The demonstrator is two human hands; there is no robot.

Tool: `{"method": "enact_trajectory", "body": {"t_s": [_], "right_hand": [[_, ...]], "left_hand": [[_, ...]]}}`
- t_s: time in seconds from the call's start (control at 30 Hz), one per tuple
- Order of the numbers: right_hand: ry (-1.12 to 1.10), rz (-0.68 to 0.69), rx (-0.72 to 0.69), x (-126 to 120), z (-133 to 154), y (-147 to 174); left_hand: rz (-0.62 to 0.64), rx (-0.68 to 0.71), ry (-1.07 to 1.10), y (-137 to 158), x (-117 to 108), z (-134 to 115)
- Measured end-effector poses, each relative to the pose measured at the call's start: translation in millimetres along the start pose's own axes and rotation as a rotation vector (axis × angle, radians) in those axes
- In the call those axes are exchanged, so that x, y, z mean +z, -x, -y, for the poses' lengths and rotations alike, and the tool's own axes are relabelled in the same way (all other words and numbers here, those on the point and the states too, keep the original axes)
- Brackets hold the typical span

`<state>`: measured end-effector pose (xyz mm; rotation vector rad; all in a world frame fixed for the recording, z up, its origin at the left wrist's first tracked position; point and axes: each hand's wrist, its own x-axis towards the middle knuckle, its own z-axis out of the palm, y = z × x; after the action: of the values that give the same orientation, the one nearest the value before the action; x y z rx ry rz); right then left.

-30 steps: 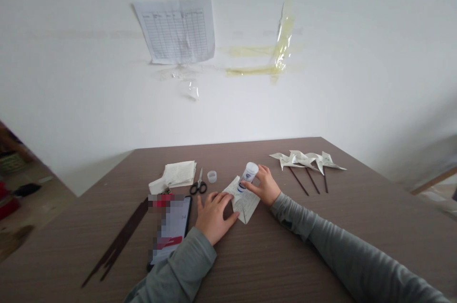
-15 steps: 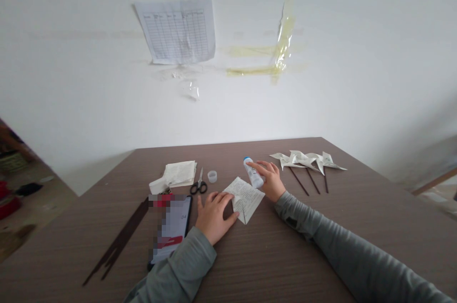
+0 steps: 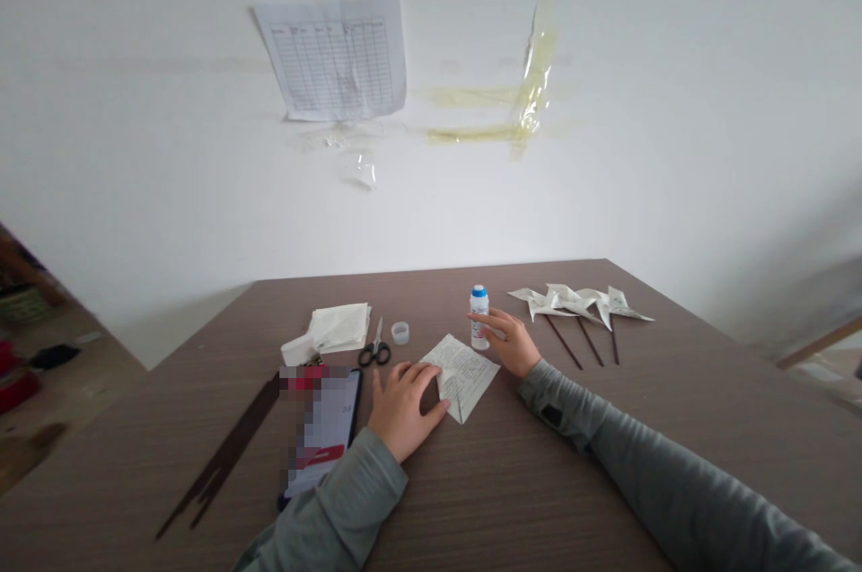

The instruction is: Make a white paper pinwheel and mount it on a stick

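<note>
The largest thing before me is the table (image 3: 512, 482), and at its far right side lie the white pinwheels (image 3: 576, 301) on their dark sticks. The phone (image 3: 337, 419) lies just beside my left sleeve. My left hand (image 3: 404, 410) has its fingers spread apart, and their tips rest on the left side of the paper (image 3: 470, 374), which lies flat with one corner toward me. My right hand (image 3: 512, 345) lies across the front of the bottle (image 3: 479, 306); if these fingers clamp it or only touch it, I cannot tell. What has changed is this bottle: one second ago it was upside down over the paper, and now it stands upright just behind it, blue top up. So I judge that its use on the paper is stopped for now, and the paper's right half is uncovered. The scissors (image 3: 375, 345) and the small cap (image 3: 400, 334) lie farther left.
</note>
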<state>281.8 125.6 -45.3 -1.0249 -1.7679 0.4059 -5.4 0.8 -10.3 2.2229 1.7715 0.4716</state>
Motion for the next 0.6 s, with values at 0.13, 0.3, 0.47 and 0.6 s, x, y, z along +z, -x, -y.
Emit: {"method": "enact_trajectory", "body": {"t_s": [0.13,0.3,0.47,0.6], "right_hand": [[-0.031,-0.001,0.097,-2.1,3.6,-1.5],[-0.054,-0.008,0.169,-2.3,5.7,-1.0],[-0.085,-0.055,0.234,2.1,1.9,-0.5],[-0.087,-0.103,0.262,3.7,1.3,-1.3]], "left_hand": [[-0.015,0.008,0.007,-0.6,2.5,3.5],[-0.036,0.023,0.019,-1.7,5.4,7.3],[-0.035,0.024,0.005,-0.1,2.6,3.4],[-0.031,0.023,0.003,0.8,1.1,2.4]]}}
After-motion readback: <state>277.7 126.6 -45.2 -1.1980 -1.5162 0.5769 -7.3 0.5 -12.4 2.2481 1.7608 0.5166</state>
